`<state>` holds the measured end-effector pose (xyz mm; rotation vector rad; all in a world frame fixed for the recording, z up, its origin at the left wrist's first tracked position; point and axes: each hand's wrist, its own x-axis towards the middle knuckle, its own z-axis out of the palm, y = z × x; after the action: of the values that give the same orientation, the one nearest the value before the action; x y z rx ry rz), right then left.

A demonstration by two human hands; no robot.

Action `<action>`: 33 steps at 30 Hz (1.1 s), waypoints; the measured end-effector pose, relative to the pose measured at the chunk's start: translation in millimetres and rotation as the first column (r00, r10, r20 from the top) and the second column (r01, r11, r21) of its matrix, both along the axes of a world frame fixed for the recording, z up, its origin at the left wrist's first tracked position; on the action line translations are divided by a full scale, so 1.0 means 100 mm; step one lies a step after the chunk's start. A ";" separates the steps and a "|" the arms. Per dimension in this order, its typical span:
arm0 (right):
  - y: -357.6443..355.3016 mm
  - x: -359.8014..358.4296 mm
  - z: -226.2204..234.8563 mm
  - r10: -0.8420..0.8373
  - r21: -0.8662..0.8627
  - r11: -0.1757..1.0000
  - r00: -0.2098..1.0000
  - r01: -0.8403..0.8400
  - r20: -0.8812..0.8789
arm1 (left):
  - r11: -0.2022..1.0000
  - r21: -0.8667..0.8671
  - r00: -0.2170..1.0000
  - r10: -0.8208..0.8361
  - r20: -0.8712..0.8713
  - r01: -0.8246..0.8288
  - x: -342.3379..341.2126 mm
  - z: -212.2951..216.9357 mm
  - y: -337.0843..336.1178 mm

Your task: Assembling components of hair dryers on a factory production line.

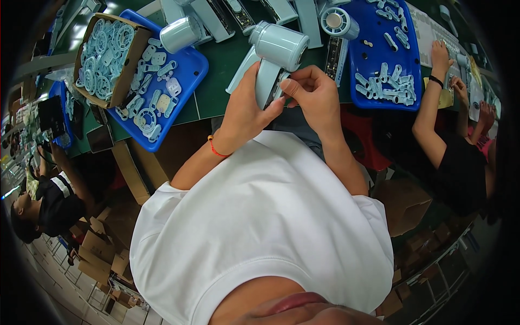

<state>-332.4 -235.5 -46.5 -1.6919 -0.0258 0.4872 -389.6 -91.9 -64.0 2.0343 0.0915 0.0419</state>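
Note:
A light-blue handheld appliance (280, 45) with a drum-shaped head and a straight handle is held at the table's near edge. My left hand (245, 112) wraps round its handle, thumb along the near side. At the handle's right side, my right hand (318, 98) has its thumb and fingertips pinched together against a small part. My fingers mostly cover that part, so its kind is hidden. Beyond the held one lie similar light-blue housings, among them a drum-shaped head (180, 34) to the left and another (339, 23) to the right.
On the left, a blue tray (196, 69) carries loose light-blue plastic parts and a cardboard box (120, 86) of ring-shaped pieces. A second blue tray (374, 57) at right holds small light-blue parts. Co-workers sit on both sides; one person's arm (430, 122) reaches over the table at right.

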 end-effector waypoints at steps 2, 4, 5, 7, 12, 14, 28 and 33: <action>-0.01 0.01 -0.03 0.026 0.063 0.998 0.996 -0.021 -0.082 | 0.999 -0.031 1.000 0.007 -0.017 -0.007 0.01 0.02 0.00; -0.02 0.01 -0.05 0.042 0.068 0.997 0.996 -0.037 -0.077 | 0.998 -0.064 0.999 0.003 -0.045 -0.006 0.02 0.04 0.00; -0.02 0.01 -0.05 0.058 0.073 0.996 0.996 -0.052 -0.072 | 0.998 -0.064 0.999 0.003 -0.045 -0.006 0.02 0.04 0.00; -0.02 0.02 -0.03 0.074 0.072 0.995 0.992 -0.067 -0.101 | 0.997 -0.083 0.999 -0.002 -0.037 -0.001 0.01 0.04 -0.01; -0.05 0.03 -0.07 0.124 0.178 0.979 0.981 -0.097 -0.149 | 0.995 -0.092 0.998 -0.048 -0.032 0.045 -0.01 0.08 0.02; -0.07 0.06 -0.05 0.214 0.150 0.971 0.959 -0.188 -0.184 | 0.992 -0.116 0.995 -0.066 -0.073 0.058 0.01 0.12 0.04; 0.01 -0.22 -0.12 0.124 0.093 0.982 0.934 -0.164 0.335 | 0.991 0.122 0.947 -0.094 0.307 0.058 -0.12 -0.05 -0.05; 0.02 -0.02 -0.41 -0.172 0.353 0.893 0.514 -0.279 0.840 | 0.999 -0.043 0.898 0.014 0.440 0.006 -0.28 -0.20 0.14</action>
<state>-334.2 -233.6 -87.9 -1.2973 -0.8830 -0.3751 -417.2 -78.1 -83.6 1.9337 -0.1885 0.4984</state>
